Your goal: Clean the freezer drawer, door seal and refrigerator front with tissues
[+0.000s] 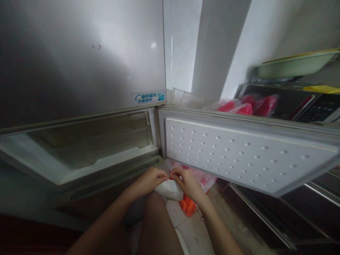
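In front of the fridge, low and near the middle, my two hands meet over a white plastic bag (170, 190). My left hand (151, 179) is closed, its fingertips pinching the top of the bag. From the other side my right hand (184, 180) pinches the same edge, fingertips close to the left ones. What the bag holds cannot be made out. Behind it lies a pink and white plastic bag (208, 180) with red print, and an orange bag (188, 207) sits on the floor beside my right wrist.
The lower fridge compartment (63, 177) stands open on the left. Its dimpled white door (225, 156) swings out to the right above the floor. Pink plastic bags (247, 106) and a pale green basin (297, 67) are behind the door. Dark drawers (265, 212) are at the lower right.
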The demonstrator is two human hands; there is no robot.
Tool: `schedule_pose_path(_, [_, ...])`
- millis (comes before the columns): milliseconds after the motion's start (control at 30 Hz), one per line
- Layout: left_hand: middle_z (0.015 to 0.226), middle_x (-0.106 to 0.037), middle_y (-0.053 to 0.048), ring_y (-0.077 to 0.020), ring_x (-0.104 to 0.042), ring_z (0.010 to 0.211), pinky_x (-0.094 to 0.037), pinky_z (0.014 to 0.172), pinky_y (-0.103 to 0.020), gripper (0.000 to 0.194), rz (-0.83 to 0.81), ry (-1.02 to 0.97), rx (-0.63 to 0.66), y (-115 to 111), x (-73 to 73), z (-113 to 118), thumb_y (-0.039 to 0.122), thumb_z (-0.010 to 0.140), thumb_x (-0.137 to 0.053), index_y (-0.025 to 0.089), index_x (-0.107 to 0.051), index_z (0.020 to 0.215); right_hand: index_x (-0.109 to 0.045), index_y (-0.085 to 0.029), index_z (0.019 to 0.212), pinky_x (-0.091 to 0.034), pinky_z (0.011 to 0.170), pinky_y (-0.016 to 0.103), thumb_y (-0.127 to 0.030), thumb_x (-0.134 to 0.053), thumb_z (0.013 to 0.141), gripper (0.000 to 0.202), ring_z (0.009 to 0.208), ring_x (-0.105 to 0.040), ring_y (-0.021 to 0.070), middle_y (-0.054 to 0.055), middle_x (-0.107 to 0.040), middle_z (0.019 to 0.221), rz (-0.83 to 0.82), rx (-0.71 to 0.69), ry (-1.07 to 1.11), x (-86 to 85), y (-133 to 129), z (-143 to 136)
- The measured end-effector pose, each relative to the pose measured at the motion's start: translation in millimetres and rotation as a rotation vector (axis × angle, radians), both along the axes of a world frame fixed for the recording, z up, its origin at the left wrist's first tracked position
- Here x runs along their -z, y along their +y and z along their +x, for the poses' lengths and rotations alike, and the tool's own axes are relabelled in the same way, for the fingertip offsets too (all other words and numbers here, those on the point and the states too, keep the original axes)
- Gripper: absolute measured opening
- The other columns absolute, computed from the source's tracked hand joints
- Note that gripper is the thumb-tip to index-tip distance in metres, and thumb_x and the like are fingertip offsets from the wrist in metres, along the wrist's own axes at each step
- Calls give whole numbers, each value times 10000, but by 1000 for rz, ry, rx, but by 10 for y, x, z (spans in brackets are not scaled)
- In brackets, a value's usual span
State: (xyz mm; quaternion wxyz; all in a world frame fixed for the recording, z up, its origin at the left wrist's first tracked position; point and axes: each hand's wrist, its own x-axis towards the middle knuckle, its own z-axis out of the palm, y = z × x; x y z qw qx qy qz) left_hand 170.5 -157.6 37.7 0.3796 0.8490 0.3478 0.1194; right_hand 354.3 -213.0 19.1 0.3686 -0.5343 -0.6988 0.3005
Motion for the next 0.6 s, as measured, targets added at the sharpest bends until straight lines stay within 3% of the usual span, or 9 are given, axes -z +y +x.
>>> schedule_pose_path(133, [777,-708,-44,-165,-611,741,-391,637,-217,307,-9,-26,-24,-17,24,112,307,858,-461,131,-699,777,-668,-165,855,-442,702,262,-180,-559,858,110,787,-657,187,55,-716,830,-55,42,3,37,-98,133])
schedule_pose_path(300, [821,-716,-55,-180,-618,780,-408,677,-227,290,-80,5,22,-90,48,268,324,829,-503,118,-707,820,-678,-170,836,-426,666,264,-135,-557,852,127,766,-663,195,49,-719,804,-81,112,-144,81,-248,194])
schedule_pose_path(467, [825,-724,-43,-182,-602,760,-402,657,-237,359,-170,16,149,-154,218,440,409,836,-505,129,-729,827,-686,-189,847,-465,736,283,-147,-556,877,140,844,-659,203,46,-708,850,16,108,-239,14,-388,194])
schedule_pose_path(533, [767,-706,-33,-166,-577,709,-390,618,-233,374,-176,-13,130,-86,306,440,429,833,-503,129,-713,760,-688,-203,892,-489,785,297,-165,-538,895,155,897,-656,201,50,-708,914,77,125,-235,-40,-476,317])
schedule_pose_path(600, [707,-683,-33,-162,-560,663,-391,582,-234,414,-171,-82,30,60,349,351,473,819,-505,121,-687,701,-680,-223,978,-508,841,306,-189,-507,915,187,961,-654,192,56,-706,1013,185,178,-198,-126,-609,543])
